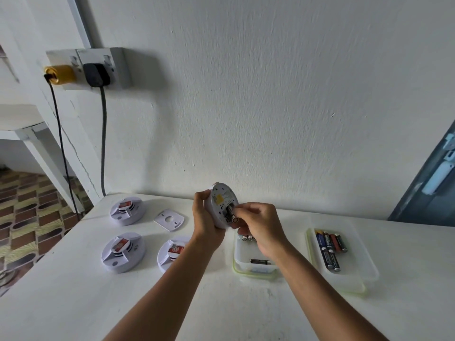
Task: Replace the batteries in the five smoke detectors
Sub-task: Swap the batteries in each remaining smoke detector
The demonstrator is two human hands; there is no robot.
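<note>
Above the white table (172,303), the left hand (205,219) has its grip clenched around a smoke detector (222,205), tilted with its open back facing the person. The right hand (258,223) pinches a battery (231,214) at the compartment. 3 more detectors lie at left beside a loose mounting plate (169,219). 2 trays at right hold batteries (330,247).

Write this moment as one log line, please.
left hand: holds smoke detector | right hand: fingers on battery in its back | table: three detectors, two battery trays
</note>
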